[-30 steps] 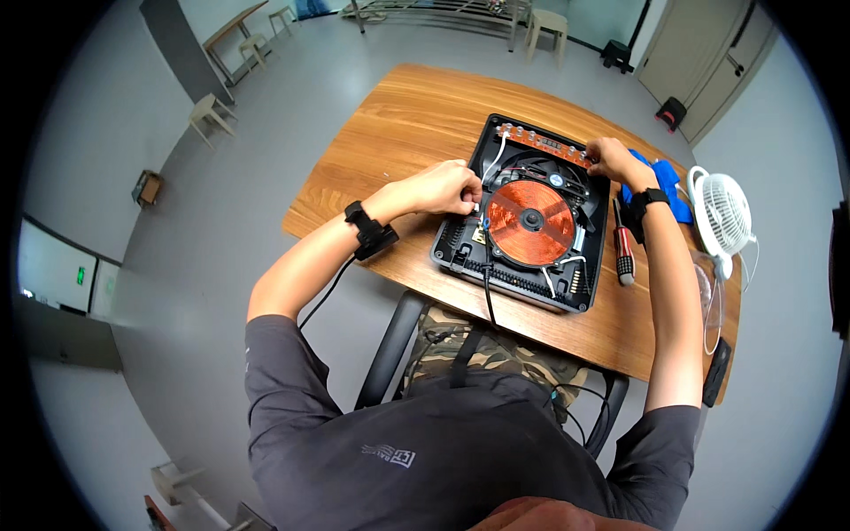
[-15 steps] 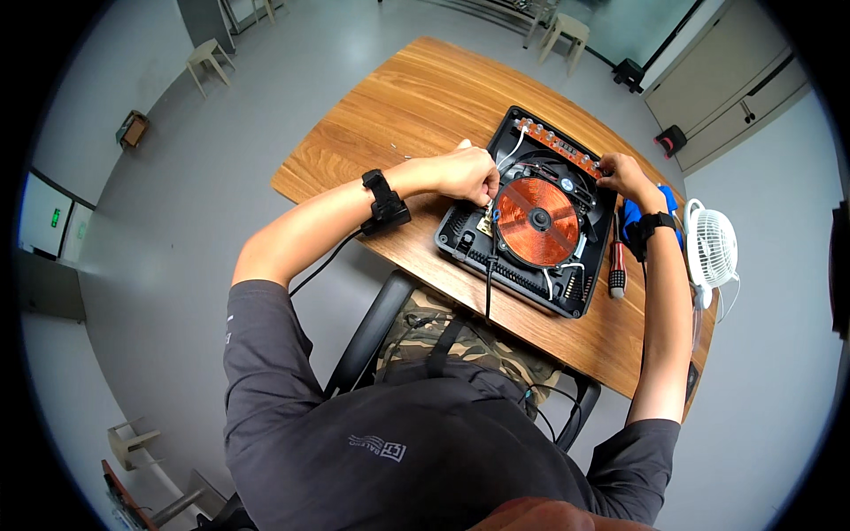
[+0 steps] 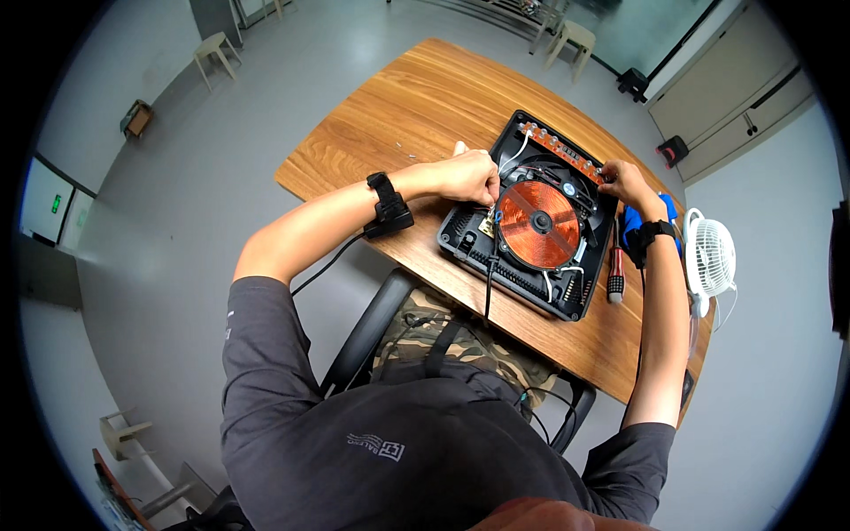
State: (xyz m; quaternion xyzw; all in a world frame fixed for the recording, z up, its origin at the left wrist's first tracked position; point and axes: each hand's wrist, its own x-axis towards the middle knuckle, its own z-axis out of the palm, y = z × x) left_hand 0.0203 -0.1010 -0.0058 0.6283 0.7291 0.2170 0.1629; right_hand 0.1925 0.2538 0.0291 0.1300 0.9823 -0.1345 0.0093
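An opened induction cooker lies on the wooden table, its black casing holding a round copper coil with a dark centre. Along its far side runs an orange control board. My left hand is closed, fingertips pressed down at the coil's left edge beside a small circuit board and wires; what they pinch is hidden. At the right end of the control board, my right hand has its fingers bent together against the casing's edge. Whatever lies between them does not show.
A screwdriver with a red and black handle lies right of the cooker. Beyond it are a blue object beside my right wrist and a white fan at the table's edge. A black cord runs off the near edge.
Both hands stay at nearly the same spots on the cooker. The whole view has shifted slightly; no thing has visibly been taken up or let go.
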